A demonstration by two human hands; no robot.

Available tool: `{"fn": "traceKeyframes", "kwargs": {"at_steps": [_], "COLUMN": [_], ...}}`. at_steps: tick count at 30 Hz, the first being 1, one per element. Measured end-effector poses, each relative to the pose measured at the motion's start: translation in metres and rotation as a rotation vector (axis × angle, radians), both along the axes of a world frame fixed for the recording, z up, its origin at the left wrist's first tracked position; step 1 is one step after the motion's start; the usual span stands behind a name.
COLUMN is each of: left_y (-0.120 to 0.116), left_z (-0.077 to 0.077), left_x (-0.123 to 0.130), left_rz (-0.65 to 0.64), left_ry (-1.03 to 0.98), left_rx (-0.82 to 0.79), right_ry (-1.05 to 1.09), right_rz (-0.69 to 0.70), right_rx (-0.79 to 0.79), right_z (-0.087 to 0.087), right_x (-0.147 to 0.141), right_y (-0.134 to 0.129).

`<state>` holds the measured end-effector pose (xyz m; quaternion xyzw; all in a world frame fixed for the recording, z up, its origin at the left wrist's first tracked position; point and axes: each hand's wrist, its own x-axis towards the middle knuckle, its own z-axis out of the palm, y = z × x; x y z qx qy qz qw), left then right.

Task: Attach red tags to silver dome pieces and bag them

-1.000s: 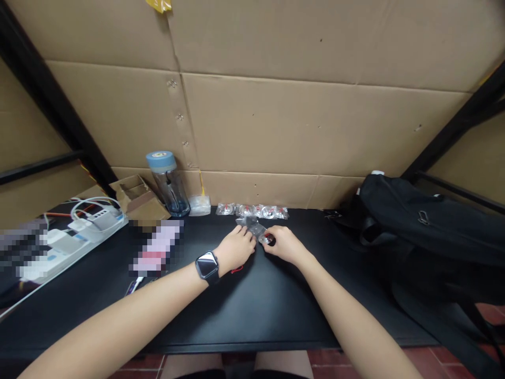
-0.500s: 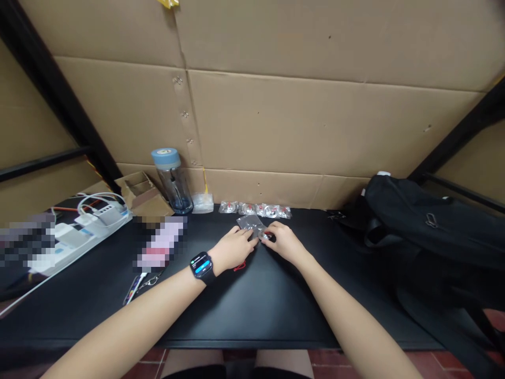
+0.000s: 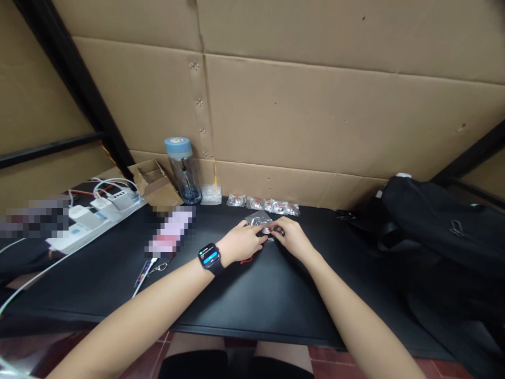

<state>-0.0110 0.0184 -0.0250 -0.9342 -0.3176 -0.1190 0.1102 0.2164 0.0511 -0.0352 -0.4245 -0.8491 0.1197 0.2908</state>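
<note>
My left hand (image 3: 243, 242), with a black smartwatch (image 3: 210, 258) on its wrist, presses and grips the edge of a small clear plastic bag (image 3: 258, 218). Beside its fingertips, a small round silvery piece with a red mark (image 3: 266, 230) shows at the bag's near side. My right hand (image 3: 291, 237) pinches this piece between thumb and fingers; whether it lies fully inside the bag I cannot tell. A red cord (image 3: 246, 260) pokes out under my left hand. Behind both hands, several similar round silvery pieces in clear bags (image 3: 258, 203) lie in a row.
On the left are a power strip (image 3: 79, 229) with chargers, a blurred phone (image 3: 171, 230) with a cable, a keyring clip (image 3: 160, 266), an open cardboard box (image 3: 158, 184) and a blue-lidded bottle (image 3: 184, 173). A black backpack (image 3: 437, 231) occupies the right. Cardboard (image 3: 300, 116) walls the back.
The round silvery piece has moved against the bag, near my left fingertips, still in my right hand's pinch. The view has shifted slightly, so everything sits a little further right.
</note>
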Motion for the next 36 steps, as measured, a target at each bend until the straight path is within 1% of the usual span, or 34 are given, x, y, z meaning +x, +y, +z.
{"fn": "traceKeyframes", "kwargs": {"at_steps": [4, 7, 11, 16, 21, 23, 27, 29, 33, 36], "left_y": [-0.002, -0.005, -0.009, -0.012, -0.01, -0.009, -0.006, -0.005, -0.004, -0.003], "left_z": [0.0, 0.002, 0.007, 0.013, 0.014, 0.014, 0.013, 0.012, 0.01, 0.008], "left_x": [0.001, 0.002, 0.002, 0.002, 0.003, 0.004, 0.005, 0.005, 0.003, 0.002], "left_rz": [0.02, 0.028, 0.02, -0.026, -0.019, -0.007, -0.005, -0.006, -0.01, -0.013], "left_ry": [0.016, 0.025, 0.023, 0.015, -0.01, -0.02, -0.049, -0.064, -0.08, -0.087], "left_rx": [-0.01, -0.023, -0.052, -0.089, -0.112, -0.125, -0.143, -0.147, -0.151, -0.158], "right_ry": [-0.084, -0.148, -0.199, -0.232, -0.248, -0.248, -0.197, -0.168, -0.17, -0.164], "right_rz": [-0.086, -0.138, -0.17, -0.213, -0.257, -0.216, -0.019, 0.056, 0.094, 0.125], "right_rx": [0.111, 0.163, 0.183, 0.206, 0.24, 0.208, 0.104, 0.063, 0.018, -0.005], "right_z": [-0.001, 0.001, 0.001, -0.001, -0.001, 0.001, 0.01, 0.014, 0.016, 0.014], "right_x": [-0.005, -0.01, -0.016, -0.02, -0.021, -0.019, -0.005, 0.005, 0.023, 0.029], "right_y": [0.0, -0.002, 0.0, 0.002, 0.001, 0.001, -0.002, -0.004, -0.003, 0.001]}}
